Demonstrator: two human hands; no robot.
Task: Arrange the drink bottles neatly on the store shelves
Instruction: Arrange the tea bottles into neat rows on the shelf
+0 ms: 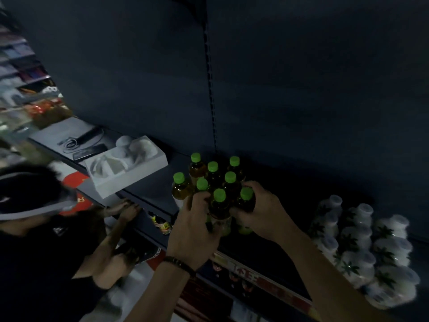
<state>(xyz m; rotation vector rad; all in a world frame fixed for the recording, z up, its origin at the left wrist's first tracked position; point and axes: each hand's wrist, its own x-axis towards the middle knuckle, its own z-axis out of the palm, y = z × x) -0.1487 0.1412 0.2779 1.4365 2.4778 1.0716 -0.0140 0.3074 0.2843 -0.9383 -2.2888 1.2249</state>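
Several green-capped tea bottles [213, 175] stand bunched together on the dark shelf [153, 189]. My left hand [195, 226] wraps around the front bottle [219, 205] of the bunch from the left. Against the front right bottle [246, 198], my right hand [262, 212] is closed around its shoulder. To the right on the same shelf sits a block of several white bottles [362, 247] with white caps and leaf labels.
A white moulded tray [130, 166] and a flat grey box with black cables [76, 140] lie on the shelf to the left. Another person [46, 228] crouches at lower left, a hand on the shelf edge. A lower shelf holds more bottles [162, 224].
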